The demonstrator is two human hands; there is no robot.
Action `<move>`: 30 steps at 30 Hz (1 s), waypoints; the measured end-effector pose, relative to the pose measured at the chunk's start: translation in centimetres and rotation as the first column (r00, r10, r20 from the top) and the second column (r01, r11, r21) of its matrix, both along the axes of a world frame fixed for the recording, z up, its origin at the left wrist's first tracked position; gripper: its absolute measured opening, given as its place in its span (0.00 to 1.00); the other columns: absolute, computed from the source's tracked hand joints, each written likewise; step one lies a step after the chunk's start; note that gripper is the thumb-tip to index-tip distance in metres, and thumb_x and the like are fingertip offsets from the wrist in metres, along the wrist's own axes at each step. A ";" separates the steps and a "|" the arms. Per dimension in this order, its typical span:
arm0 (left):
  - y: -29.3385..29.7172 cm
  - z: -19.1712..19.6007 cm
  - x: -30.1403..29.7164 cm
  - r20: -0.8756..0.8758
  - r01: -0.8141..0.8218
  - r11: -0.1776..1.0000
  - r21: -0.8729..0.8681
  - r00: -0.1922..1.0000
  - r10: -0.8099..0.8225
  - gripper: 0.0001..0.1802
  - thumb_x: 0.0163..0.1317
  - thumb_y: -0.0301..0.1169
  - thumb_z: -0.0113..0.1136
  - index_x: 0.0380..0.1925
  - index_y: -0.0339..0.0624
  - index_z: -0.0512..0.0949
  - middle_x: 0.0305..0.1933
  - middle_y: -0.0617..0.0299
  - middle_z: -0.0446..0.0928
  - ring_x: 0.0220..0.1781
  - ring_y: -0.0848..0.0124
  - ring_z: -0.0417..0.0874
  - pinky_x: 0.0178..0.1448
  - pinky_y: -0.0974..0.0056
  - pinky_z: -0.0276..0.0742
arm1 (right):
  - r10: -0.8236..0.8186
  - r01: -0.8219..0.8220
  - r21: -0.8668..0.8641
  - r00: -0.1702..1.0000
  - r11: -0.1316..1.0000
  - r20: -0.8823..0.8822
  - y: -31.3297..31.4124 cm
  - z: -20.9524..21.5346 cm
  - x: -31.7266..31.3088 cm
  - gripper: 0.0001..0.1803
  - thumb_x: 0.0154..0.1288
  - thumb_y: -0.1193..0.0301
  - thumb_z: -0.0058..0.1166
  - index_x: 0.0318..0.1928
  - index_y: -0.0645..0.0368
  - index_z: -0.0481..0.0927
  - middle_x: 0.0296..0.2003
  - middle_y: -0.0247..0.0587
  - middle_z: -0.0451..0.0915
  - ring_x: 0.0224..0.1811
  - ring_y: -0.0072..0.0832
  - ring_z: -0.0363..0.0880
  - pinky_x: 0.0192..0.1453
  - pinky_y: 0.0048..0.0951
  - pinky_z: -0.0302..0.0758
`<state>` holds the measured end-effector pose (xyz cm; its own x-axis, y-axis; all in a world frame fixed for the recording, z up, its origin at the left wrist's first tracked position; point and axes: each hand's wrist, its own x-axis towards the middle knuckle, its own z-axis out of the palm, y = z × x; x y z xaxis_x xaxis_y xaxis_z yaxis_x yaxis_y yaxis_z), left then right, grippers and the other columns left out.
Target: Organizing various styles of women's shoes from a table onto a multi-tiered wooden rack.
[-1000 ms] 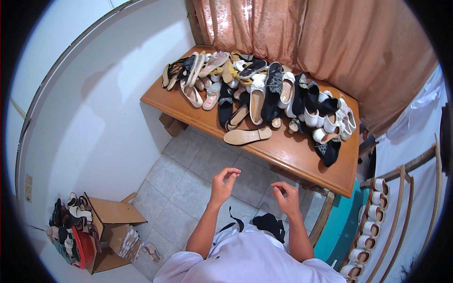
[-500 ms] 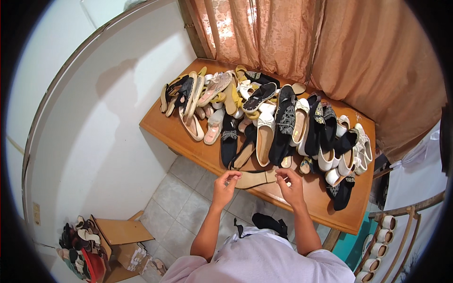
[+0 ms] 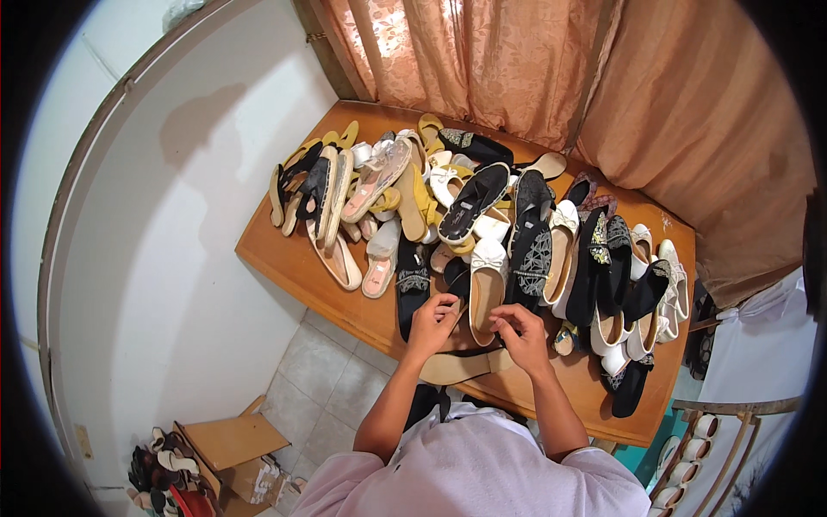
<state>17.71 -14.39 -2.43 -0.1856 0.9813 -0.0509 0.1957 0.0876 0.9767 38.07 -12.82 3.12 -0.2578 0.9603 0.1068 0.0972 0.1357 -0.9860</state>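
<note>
My left hand (image 3: 436, 326) has its thumb and fingers pinched at the edge of a black shoe with a tan insole (image 3: 457, 284), largely covered by the hand. My right hand (image 3: 520, 334) is loosely curled beside a white flat shoe with a bow (image 3: 488, 289); its thumb and fingers look slightly apart, with nothing seen in them. Below both hands, along the table's near edge, lies a shoe with its tan sole upward (image 3: 465, 367). To the right of the white flat stands a black shoe with grey embroidery (image 3: 531, 258).
A wide heap of sandals, espadrilles (image 3: 376, 181) and flats covers the wooden table (image 3: 274, 250). Orange curtains (image 3: 517, 77) hang behind it, and a white wall (image 3: 198, 258) rises at left. Cardboard (image 3: 233, 439) and more shoes (image 3: 164, 474) sit lower left; a shoe rack (image 3: 689, 457) stands lower right.
Both hands have moved forward from the sole-up shoe at the table's edge to the shoes in the heap. The view has shifted closer to the table.
</note>
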 end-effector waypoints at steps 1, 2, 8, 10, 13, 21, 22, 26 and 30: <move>1.0 1.0 0.1 0.032 0.046 0.989 -0.140 0.999 -0.042 0.19 0.60 0.27 0.62 0.52 0.34 0.75 0.47 0.51 0.82 0.42 0.65 0.86 0.48 0.63 0.81 | 0.001 -0.001 -0.010 1.000 1.000 0.011 0.2 -0.2 -0.2 0.06 0.65 0.79 0.54 0.41 0.66 0.81 0.33 0.40 0.81 0.34 0.24 0.84 0.37 0.23 0.78; 2.0 0.6 0.3 0.037 0.070 0.988 -0.137 0.997 -0.066 0.19 0.60 0.27 0.62 0.52 0.34 0.75 0.47 0.51 0.82 0.42 0.65 0.86 0.48 0.63 0.81 | -0.001 0.001 -0.020 1.000 1.000 0.023 0.4 -0.3 -0.4 0.06 0.65 0.79 0.55 0.41 0.67 0.81 0.33 0.40 0.82 0.34 0.24 0.84 0.37 0.23 0.78; 7.4 -2.9 0.5 -0.295 0.193 0.970 -0.145 0.928 -0.229 0.31 0.57 0.33 0.65 0.59 0.34 0.68 0.50 0.48 0.79 0.41 0.51 0.85 0.48 0.54 0.80 | -0.129 0.132 -0.030 0.987 0.991 0.096 0.8 0.1 -2.5 0.08 0.64 0.79 0.55 0.42 0.66 0.81 0.35 0.42 0.82 0.34 0.25 0.84 0.37 0.24 0.78; 8.9 -3.0 0.6 -0.349 0.222 0.974 -0.042 0.910 -0.223 0.29 0.55 0.36 0.67 0.54 0.32 0.71 0.42 0.47 0.80 0.41 0.47 0.83 0.47 0.50 0.77 | -0.192 0.198 -0.058 0.977 0.978 0.093 1.0 -0.3 -3.0 0.08 0.64 0.78 0.55 0.43 0.66 0.81 0.35 0.42 0.83 0.34 0.25 0.84 0.37 0.23 0.78; 10.7 -2.3 0.9 -0.367 0.307 0.934 -0.182 0.861 -0.354 0.22 0.54 0.38 0.66 0.40 0.30 0.73 0.34 0.44 0.80 0.40 0.46 0.83 0.44 0.50 0.77 | -0.259 0.265 -0.036 0.959 0.964 0.118 1.0 -0.9 -3.6 0.09 0.64 0.78 0.54 0.43 0.66 0.81 0.36 0.42 0.83 0.35 0.25 0.84 0.37 0.24 0.78; 10.5 -1.4 -0.6 -0.226 0.367 0.930 0.032 0.909 -0.351 0.19 0.52 0.33 0.67 0.39 0.31 0.75 0.32 0.47 0.80 0.33 0.52 0.83 0.40 0.55 0.77 | -0.401 0.414 -0.043 0.899 0.909 0.177 0.9 -0.8 -6.1 0.08 0.65 0.78 0.54 0.43 0.66 0.81 0.37 0.42 0.83 0.35 0.25 0.84 0.38 0.23 0.78; 10.0 -0.9 -1.0 -0.215 0.352 0.929 0.112 0.922 -0.323 0.19 0.51 0.31 0.68 0.39 0.31 0.75 0.34 0.47 0.80 0.31 0.53 0.83 0.37 0.56 0.77 | -0.410 0.424 -0.046 0.894 0.905 0.179 0.7 -0.7 -6.3 0.08 0.65 0.78 0.54 0.43 0.66 0.81 0.37 0.42 0.83 0.35 0.25 0.84 0.38 0.23 0.78; 9.7 2.6 -3.1 -0.156 0.393 0.911 0.121 0.914 -0.374 0.18 0.51 0.29 0.68 0.40 0.32 0.76 0.33 0.50 0.79 0.27 0.58 0.82 0.33 0.59 0.77 | -0.501 0.507 0.002 0.851 0.862 0.158 0.1 -0.9 -6.7 0.08 0.64 0.79 0.55 0.44 0.66 0.81 0.37 0.41 0.82 0.35 0.24 0.83 0.38 0.23 0.78; 10.9 5.3 -5.5 -0.162 0.381 0.891 0.247 0.923 -0.350 0.16 0.51 0.28 0.69 0.39 0.33 0.79 0.30 0.55 0.78 0.23 0.69 0.78 0.29 0.65 0.75 | -0.610 0.598 0.120 0.772 0.793 0.181 -0.1 0.7 -8.1 0.10 0.62 0.80 0.57 0.45 0.65 0.81 0.40 0.40 0.81 0.38 0.24 0.81 0.38 0.23 0.78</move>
